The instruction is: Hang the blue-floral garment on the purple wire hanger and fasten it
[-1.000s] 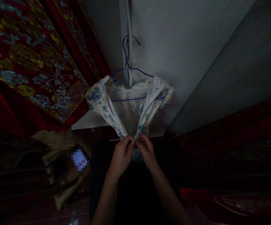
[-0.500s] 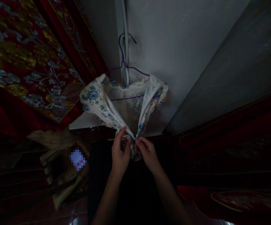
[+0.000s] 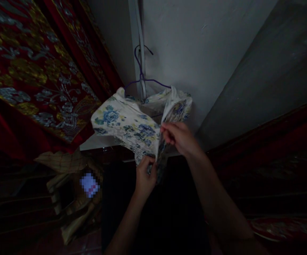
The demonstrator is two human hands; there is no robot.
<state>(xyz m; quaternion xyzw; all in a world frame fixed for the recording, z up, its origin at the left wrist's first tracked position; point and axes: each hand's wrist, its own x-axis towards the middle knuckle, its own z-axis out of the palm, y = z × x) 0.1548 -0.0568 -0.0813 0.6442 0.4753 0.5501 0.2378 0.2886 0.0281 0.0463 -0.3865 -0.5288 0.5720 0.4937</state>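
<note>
A white blouse [image 3: 132,124] with blue and yellow flowers hangs on a purple hanger [image 3: 141,75], its front facing me. My right hand [image 3: 178,136] is closed in a pinch at chest height on the front opening, at what looks like its zipper; the pull itself is hidden by my fingers. Below that hand the two front edges meet, and above it the neckline gapes. Lower down, my left hand [image 3: 146,173] pinches the bottom of the same front seam, its fingers closed on the cloth. The blouse's lower part is lost in shadow.
The hanger hooks onto a pale strip [image 3: 139,28] on the grey wall [image 3: 196,53]. Red cloth with gold and silver embroidery [image 3: 36,71] hangs at left. Below it stands a wooden chair [image 3: 60,177] with a blurred light item [image 3: 89,185]. Dark red fabric lies at right.
My right hand has moved up along the front opening, and the edges below it have come together. The left hand has dropped slightly and now grips the bottom of the seam.
</note>
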